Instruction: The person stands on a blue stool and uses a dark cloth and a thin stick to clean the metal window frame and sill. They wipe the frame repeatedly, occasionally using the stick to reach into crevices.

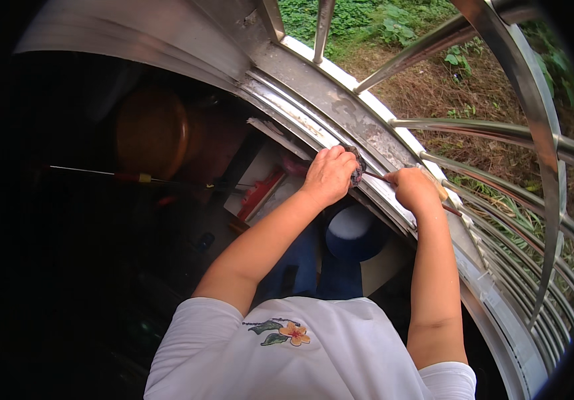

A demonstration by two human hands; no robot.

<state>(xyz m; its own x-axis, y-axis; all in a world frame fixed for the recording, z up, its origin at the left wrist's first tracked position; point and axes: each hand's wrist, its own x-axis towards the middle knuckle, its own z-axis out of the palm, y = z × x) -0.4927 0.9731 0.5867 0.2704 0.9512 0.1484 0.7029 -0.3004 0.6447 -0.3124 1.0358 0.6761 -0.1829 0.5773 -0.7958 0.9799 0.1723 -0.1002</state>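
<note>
My left hand (331, 172) is closed on a dark, wet-looking cloth (355, 162) at the window's sliding track (302, 122). To its right, my right hand (413, 189) grips a thin dark reddish stick (452, 210); one end reaches the cloth and the other sticks out past my wrist. A yellowish thing (435, 185), perhaps a brush or handle, shows beside the right hand, but what it is and whether I hold it I cannot tell. The light metal track runs diagonally under both hands, with dirt marks on it. My palms are hidden.
Outside the stained sill (337, 95) stand curved metal window bars (466, 127), with plants and dry ground beyond. Below the window are a blue bucket (352, 232) with whitish contents, a red tool head (262, 195) and a brown round stool-like object (152, 132). The left side is very dark.
</note>
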